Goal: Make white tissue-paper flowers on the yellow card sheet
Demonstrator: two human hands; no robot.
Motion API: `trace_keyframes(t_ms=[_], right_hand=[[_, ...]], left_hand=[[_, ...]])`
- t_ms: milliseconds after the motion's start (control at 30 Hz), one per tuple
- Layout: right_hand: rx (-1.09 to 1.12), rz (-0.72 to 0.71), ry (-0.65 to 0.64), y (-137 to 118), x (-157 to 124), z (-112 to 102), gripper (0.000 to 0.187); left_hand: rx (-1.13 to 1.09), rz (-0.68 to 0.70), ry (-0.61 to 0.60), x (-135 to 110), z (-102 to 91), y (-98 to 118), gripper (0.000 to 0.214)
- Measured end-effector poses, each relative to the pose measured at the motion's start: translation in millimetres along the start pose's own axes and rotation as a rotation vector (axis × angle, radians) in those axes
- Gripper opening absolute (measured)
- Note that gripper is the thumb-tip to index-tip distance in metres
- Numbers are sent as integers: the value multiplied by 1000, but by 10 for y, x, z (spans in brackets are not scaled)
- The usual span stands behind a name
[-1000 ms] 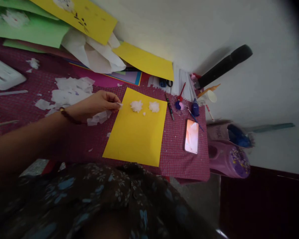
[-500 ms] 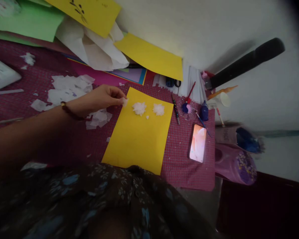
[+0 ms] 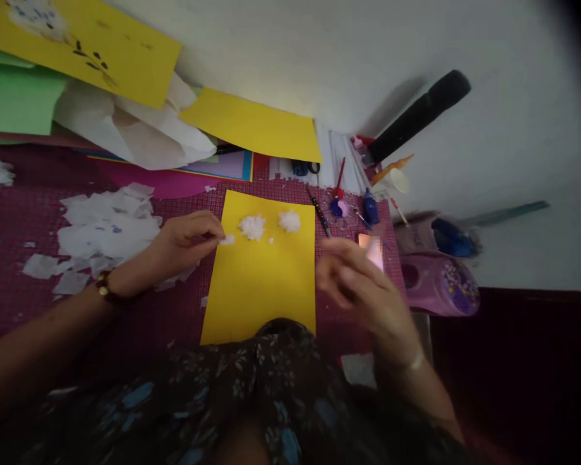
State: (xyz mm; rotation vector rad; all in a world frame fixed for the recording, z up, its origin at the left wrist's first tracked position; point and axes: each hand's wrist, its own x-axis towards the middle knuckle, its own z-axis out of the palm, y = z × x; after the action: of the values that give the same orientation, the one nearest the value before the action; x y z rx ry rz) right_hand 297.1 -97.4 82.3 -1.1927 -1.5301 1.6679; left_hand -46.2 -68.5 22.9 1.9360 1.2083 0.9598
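A yellow sheet [image 3: 261, 284] lies on the red checked cloth in front of me, with two white crumpled tissue balls [image 3: 252, 226] near its top edge. My left hand [image 3: 188, 239] pinches a small white tissue scrap [image 3: 227, 239] at the sheet's left edge. My right hand [image 3: 363, 284] hovers blurred over the cloth just right of the sheet, fingers loosely curled, partly covering a phone [image 3: 372, 250]. Whether it holds anything is lost in the blur.
A pile of torn white tissue pieces [image 3: 101, 229] lies left of my left hand. Coloured papers [image 3: 252, 126] lean at the back. Glue bottles [image 3: 369, 206], a brush, a pen [image 3: 319, 212] and a purple bottle [image 3: 438, 284] sit at the right by the wall.
My right hand has come into view at the right of the yellow sheet. My left hand has stayed at the sheet's left edge with the scrap. The camera has tilted.
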Motion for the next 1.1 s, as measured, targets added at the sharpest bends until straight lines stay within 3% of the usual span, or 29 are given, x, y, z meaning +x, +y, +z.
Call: trace_keyframes(t_ms=[133,267,467,633,767,833,933,1100], right_hand=[[108,34,22,340,216,87,56],[230,99,50,490,314,89,18],[521,205,-141,420,411,21,48],[510,94,3,435,615,73,45],[390,-25,99,507,769,115,47],[263,-117,159,527,802,131,45],[69,-212,236,530,816,157,39],[-149,-305,231,534,873,215,31]], left_hand=[[58,37,-10,9,24,-66,14],[149,-13,-2,95,15,-162,19],[111,-143,-149,410,63,-273,21],[-19,-215,-309,773,181,-399,27],[-37,-175,-505,932,193,-357,29],[56,-62,-551,882,199,-281,26],[306,166,-497,654,229,-169,26],[622,299,-392,258,270,-141,32]])
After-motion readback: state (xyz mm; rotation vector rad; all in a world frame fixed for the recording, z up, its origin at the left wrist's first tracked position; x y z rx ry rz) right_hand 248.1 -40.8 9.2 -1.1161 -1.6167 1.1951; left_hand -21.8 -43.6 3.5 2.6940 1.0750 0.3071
